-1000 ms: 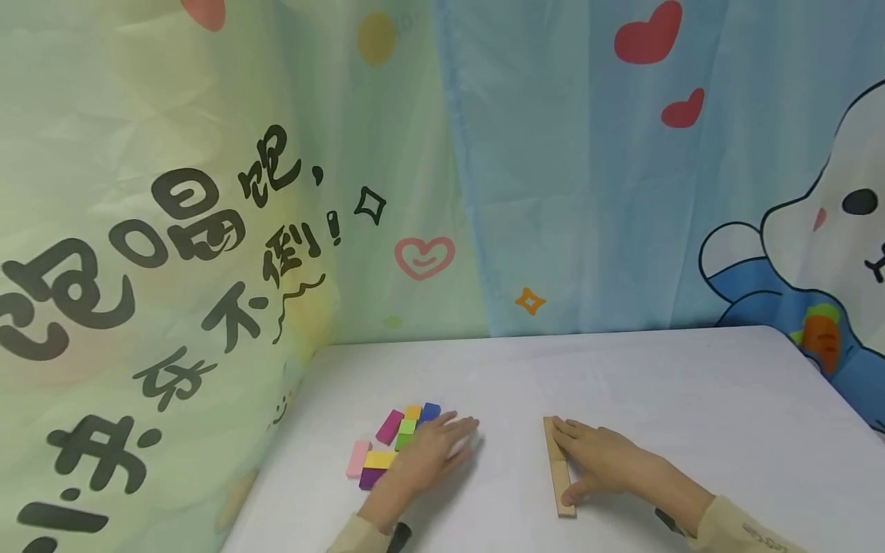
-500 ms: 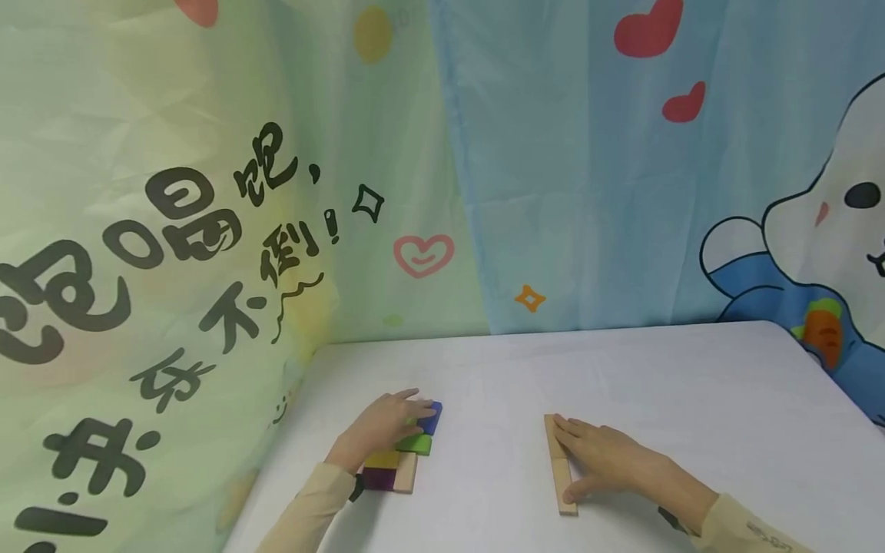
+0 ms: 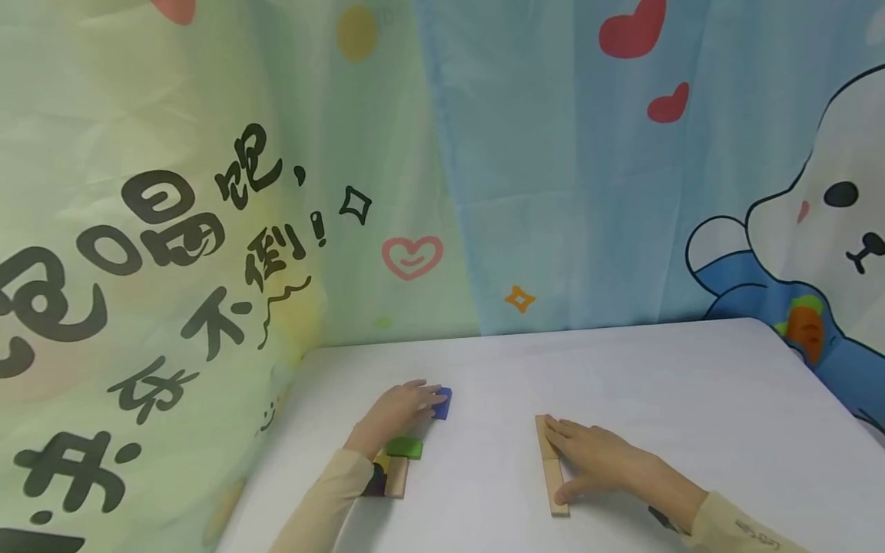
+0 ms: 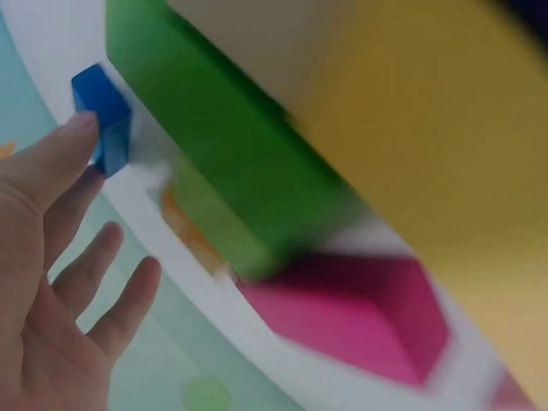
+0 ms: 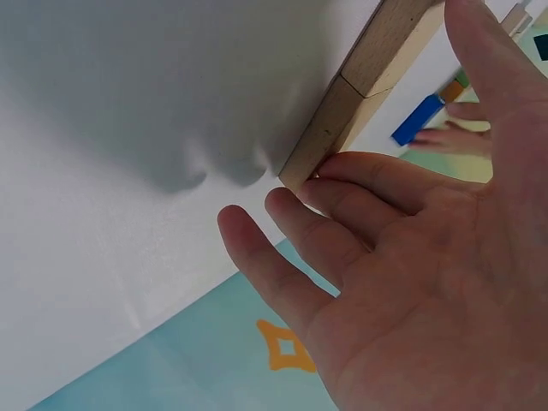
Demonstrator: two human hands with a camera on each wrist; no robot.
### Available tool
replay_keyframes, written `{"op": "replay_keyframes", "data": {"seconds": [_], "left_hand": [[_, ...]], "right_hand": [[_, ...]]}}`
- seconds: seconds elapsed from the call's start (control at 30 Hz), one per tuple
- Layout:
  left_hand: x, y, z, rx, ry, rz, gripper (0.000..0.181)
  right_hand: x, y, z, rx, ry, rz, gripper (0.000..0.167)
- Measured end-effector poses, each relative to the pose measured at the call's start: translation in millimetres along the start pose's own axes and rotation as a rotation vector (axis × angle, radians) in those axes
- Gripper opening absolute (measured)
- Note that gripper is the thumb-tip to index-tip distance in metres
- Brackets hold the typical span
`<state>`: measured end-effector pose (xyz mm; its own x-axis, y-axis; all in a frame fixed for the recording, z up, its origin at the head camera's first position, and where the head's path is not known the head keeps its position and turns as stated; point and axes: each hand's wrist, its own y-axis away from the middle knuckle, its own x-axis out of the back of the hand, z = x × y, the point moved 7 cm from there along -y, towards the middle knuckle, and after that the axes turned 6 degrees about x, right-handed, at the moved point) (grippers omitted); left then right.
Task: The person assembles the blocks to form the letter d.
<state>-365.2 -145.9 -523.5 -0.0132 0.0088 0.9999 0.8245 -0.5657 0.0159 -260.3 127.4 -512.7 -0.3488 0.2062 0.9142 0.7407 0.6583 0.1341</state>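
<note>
Your left hand point(image 3: 396, 415) reaches forward over the desk point(image 3: 657, 376), thumb and forefinger pinching the blue block point(image 3: 444, 404) beyond the green block point(image 3: 405, 448), other fingers loosely extended; your right hand point(image 3: 603, 458) lies spread wide alongside two wooden blocks point(image 3: 553, 476) in line, fingers at their far end, thumb at the near

Your left arm point(image 3: 319, 498) reaches forward, the left hand point(image 3: 396, 413) pinching between thumb and forefinger, other fingers apart; your right hand point(image 3: 598, 459) spreads its thumb from nearly straight fingers
</note>
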Motion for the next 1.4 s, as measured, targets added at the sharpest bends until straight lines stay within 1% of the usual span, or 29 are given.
{"op": "replay_keyframes", "data": {"seconds": [0.17, 0.23, 0.3, 0.4, 0.5, 0.6, 0.7, 0.8, 0.9, 1.03, 1.17, 1.3, 1.4], "left_hand": [[-4.1, -36.3, 22.0, -0.036, -0.017, 0.040, 0.037], [-5.3, -50.5, 32.1, -0.037, -0.031, 0.051, 0.036], [-4.9, -64.3, 42.7, -0.013, -0.018, 0.051, 0.037], [-5.4, -82.5, 58.7, 0.045, 0.031, 0.054, 0.039], [-8.5, -94.8, 74.8, 0.098, 0.081, 0.048, 0.041], [-10.8, -102.5, 91.8, 0.113, 0.097, 0.049, 0.041], [-11.3, -105.9, 107.3, 0.102, 0.090, 0.054, 0.040], [-12.3, -106.8, 119.0, 0.091, 0.057, 0.068, 0.038], [-11.5, -104.1, 130.7, 0.091, 0.008, 0.075, 0.038], [-6.7, -96.5, 142.3, 0.096, -0.066, 0.101, 0.037], [-7.6, -91.9, 146.2, 0.098, -0.086, 0.123, 0.037], [-9.4, -89.5, 148.6, 0.099, -0.092, 0.126, 0.036], [-10.1, -87.9, 148.9, 0.116, -0.090, 0.117, 0.036]], "right_hand": [[-1.3, 0.9, 1.0, 0.003, 0.004, 0.001, 0.111], [-1.4, 1.4, 0.5, 0.010, 0.007, 0.004, 0.111], [-1.4, 2.1, 0.2, 0.011, 0.007, 0.006, 0.111], [-1.6, 3.0, 0.5, 0.004, 0.005, 0.003, 0.111], [-2.2, 2.4, 1.1, -0.005, 0.000, -0.004, 0.111], [-2.4, 1.7, 1.9, -0.010, -0.002, -0.005, 0.112], [-2.3, 2.0, 2.4, -0.011, -0.003, -0.002, 0.112], [-2.1, 2.7, 2.2, -0.005, -0.006, 0.002, 0.111], [-2.9, 3.1, 2.5, -0.007, -0.011, -0.006, 0.111], [-3.0, 1.7, 3.1, -0.018, -0.019, -0.019, 0.112], [-2.3, 1.1, 3.3, -0.029, -0.033, -0.019, 0.112], [-1.8, 0.5, 1.4, -0.021, -0.025, -0.014, 0.112], [-1.6, 0.0, 0.3, -0.019, -0.018, -0.013, 0.113]]}}
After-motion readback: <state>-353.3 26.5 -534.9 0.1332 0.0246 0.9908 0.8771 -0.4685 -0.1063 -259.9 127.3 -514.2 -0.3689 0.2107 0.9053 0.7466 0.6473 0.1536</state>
